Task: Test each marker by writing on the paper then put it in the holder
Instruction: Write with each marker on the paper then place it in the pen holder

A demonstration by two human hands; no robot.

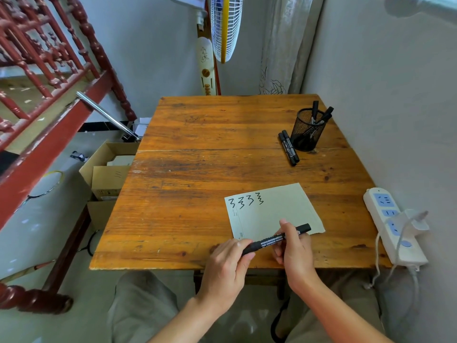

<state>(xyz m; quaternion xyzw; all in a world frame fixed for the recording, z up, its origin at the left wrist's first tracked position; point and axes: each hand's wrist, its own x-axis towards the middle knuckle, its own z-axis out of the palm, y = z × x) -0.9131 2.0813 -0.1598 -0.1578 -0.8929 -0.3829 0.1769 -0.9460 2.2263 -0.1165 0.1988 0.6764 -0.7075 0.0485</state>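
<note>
A black marker [273, 239] lies across both my hands just above the table's near edge. My left hand [226, 264] grips its lower left end, and my right hand [294, 251] pinches its barrel nearer the other end. Behind them lies a pale green paper [277, 214] with several black squiggles along its top left. Two more black markers [288, 147] lie side by side on the wooden table [197, 169], next to a black mesh holder [308, 131] at the far right that has several markers standing in it.
A white power strip [392, 225] with a plugged-in cable lies at the table's right edge by the wall. Open cardboard boxes [108, 167] stand on the floor to the left. A red wooden bed frame [49, 95] fills the far left, and a fan [226, 26] stands behind the table.
</note>
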